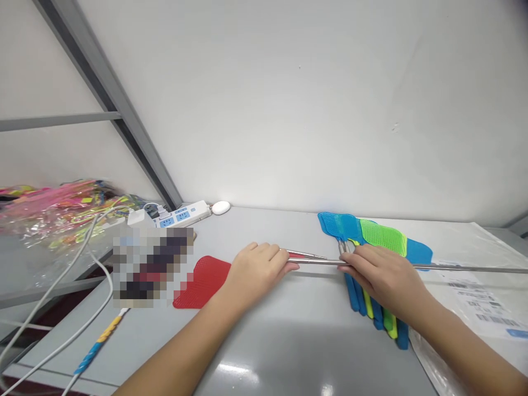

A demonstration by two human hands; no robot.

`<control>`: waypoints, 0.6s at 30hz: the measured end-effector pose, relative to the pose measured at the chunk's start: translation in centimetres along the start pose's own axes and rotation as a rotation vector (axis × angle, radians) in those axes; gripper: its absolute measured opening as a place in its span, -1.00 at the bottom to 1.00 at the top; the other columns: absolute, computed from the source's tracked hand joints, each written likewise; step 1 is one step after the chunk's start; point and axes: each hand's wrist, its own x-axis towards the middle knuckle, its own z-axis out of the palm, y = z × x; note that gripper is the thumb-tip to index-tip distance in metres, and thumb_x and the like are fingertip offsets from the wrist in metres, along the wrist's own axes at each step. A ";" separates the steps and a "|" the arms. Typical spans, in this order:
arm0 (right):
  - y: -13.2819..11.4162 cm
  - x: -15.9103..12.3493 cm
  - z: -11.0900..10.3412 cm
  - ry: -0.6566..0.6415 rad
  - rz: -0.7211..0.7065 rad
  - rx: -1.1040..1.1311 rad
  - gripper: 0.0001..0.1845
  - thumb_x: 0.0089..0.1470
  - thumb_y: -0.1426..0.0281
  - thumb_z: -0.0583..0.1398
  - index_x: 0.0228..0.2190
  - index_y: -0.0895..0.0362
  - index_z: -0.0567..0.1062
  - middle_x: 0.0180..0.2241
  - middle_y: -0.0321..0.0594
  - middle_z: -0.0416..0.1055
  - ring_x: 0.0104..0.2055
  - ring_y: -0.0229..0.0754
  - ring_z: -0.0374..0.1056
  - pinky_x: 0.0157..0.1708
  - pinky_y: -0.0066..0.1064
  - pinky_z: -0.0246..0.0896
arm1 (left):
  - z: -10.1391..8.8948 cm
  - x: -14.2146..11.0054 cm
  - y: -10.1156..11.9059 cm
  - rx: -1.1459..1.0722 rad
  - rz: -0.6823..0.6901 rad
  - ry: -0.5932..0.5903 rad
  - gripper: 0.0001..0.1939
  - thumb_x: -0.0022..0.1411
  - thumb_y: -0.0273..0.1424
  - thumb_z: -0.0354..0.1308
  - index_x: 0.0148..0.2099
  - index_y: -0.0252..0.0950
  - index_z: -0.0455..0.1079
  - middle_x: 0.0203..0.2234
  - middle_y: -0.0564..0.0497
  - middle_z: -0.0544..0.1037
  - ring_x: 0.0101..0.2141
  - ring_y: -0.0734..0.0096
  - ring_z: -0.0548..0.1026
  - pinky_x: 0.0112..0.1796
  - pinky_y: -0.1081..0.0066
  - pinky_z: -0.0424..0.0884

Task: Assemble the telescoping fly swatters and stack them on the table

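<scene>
Between your hands runs a steel fly-swatter shaft (pixel 317 262), gripped by your curled left hand (pixel 256 272) and right hand (pixel 383 278); a careless swing could snag the stacked blue-green swatters (pixel 373 236) just beyond.

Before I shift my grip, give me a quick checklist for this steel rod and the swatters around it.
Steel rod held in both hands: ok, the left hand and right hand are both closed around it.
Rod's right end: cannot tell, it runs out of view.
Red mesh swatter joined to the rod: cannot tell, the left hand hides that area.
Fanned blue, green and yellow swatters: ok, lying on the table under the right hand.
Power strip away from the hands: ok, it sits at the table's back edge.
</scene>
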 end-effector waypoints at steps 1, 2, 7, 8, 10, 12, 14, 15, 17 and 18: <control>0.1 0.1 -0.1 0.002 -0.001 -0.001 -0.84 0.28 0.36 0.11 -0.30 0.14 0.46 -0.45 -0.25 0.35 -0.43 -0.21 0.23 -0.42 -0.38 0.01 | 0.0 0.1 -0.2 0.000 0.001 0.004 -0.61 0.43 -0.18 -0.07 -0.38 -0.27 0.35 -0.56 0.07 0.44 -0.54 0.47 0.33 -0.46 0.38 0.08; 0.3 0.1 -0.2 0.002 -0.002 -0.006 -0.83 0.28 0.35 0.11 -0.32 0.13 0.46 -0.46 -0.26 0.35 -0.44 -0.22 0.22 -0.43 -0.39 -0.01 | 0.1 0.2 -0.5 0.004 0.003 0.009 -0.58 0.43 -0.16 -0.08 -0.40 -0.27 0.33 -0.58 0.07 0.43 -0.56 0.47 0.32 -0.47 0.38 0.06; 1.5 0.3 -0.3 0.006 -0.010 -0.037 -0.80 0.28 0.33 0.11 -0.37 0.11 0.45 -0.50 -0.28 0.35 -0.47 -0.24 0.19 -0.44 -0.38 -0.03 | 0.5 0.7 -2.0 0.068 0.004 0.048 -0.50 0.41 -0.09 -0.10 -0.50 -0.27 0.27 -0.68 0.09 0.35 -0.64 0.48 0.23 -0.54 0.38 -0.05; 1.6 0.3 -0.3 0.003 -0.008 -0.035 -0.80 0.28 0.33 0.12 -0.37 0.11 0.46 -0.50 -0.28 0.36 -0.47 -0.23 0.20 -0.43 -0.38 -0.02 | 0.5 0.7 -2.1 0.072 -0.003 0.052 -0.50 0.42 -0.10 -0.11 -0.50 -0.27 0.27 -0.68 0.09 0.35 -0.65 0.48 0.22 -0.54 0.39 -0.06; 1.9 0.0 -0.1 -0.009 0.001 -0.025 -0.79 0.28 0.31 0.12 -0.36 0.11 0.47 -0.50 -0.28 0.36 -0.46 -0.23 0.22 -0.43 -0.38 -0.02 | 0.5 0.6 -2.2 0.065 -0.022 0.040 -0.50 0.43 -0.13 -0.14 -0.50 -0.27 0.27 -0.69 0.09 0.35 -0.66 0.48 0.21 -0.55 0.39 -0.07; 2.2 -0.4 0.1 -0.013 0.010 -0.010 -0.80 0.27 0.30 0.13 -0.35 0.12 0.48 -0.50 -0.28 0.37 -0.46 -0.23 0.24 -0.43 -0.39 -0.01 | 0.3 0.2 -2.6 0.047 -0.058 0.007 -0.51 0.43 -0.14 -0.14 -0.49 -0.26 0.29 -0.68 0.09 0.36 -0.64 0.47 0.23 -0.54 0.39 -0.05; 2.7 -0.8 0.2 0.013 0.028 -0.016 -0.83 0.25 0.31 0.15 -0.32 0.12 0.49 -0.48 -0.26 0.38 -0.45 -0.23 0.25 -0.43 -0.39 0.02 | -0.3 -0.3 -3.4 0.019 -0.146 -0.022 -0.54 0.43 -0.16 -0.12 -0.46 -0.26 0.31 -0.65 0.08 0.38 -0.60 0.45 0.29 -0.52 0.40 0.02; 2.9 -1.0 0.3 0.035 0.037 -0.027 -0.84 0.25 0.32 0.16 -0.30 0.13 0.50 -0.47 -0.26 0.39 -0.45 -0.23 0.26 -0.44 -0.40 0.02 | -0.6 -0.6 -3.9 -0.002 -0.212 -0.026 -0.56 0.43 -0.18 -0.13 -0.44 -0.26 0.33 -0.63 0.07 0.39 -0.57 0.44 0.32 -0.50 0.40 0.06; 3.2 -1.2 0.3 0.078 0.049 -0.046 -0.86 0.23 0.34 0.18 -0.26 0.13 0.51 -0.48 -0.28 0.38 -0.47 -0.25 0.24 -0.46 -0.40 0.00 | -1.2 -1.2 -4.8 -0.070 -0.352 0.002 -0.58 0.44 -0.24 -0.17 -0.40 -0.27 0.34 -0.60 0.06 0.39 -0.52 0.43 0.35 -0.47 0.41 0.12; 3.2 -1.2 0.2 0.091 0.048 -0.047 -0.87 0.23 0.35 0.18 -0.24 0.13 0.51 -0.50 -0.29 0.36 -0.49 -0.25 0.22 -0.48 -0.40 -0.02 | -1.4 -1.4 -5.1 -0.123 -0.409 0.031 -0.57 0.45 -0.25 -0.20 -0.38 -0.27 0.35 -0.59 0.05 0.40 -0.51 0.42 0.36 -0.45 0.41 0.15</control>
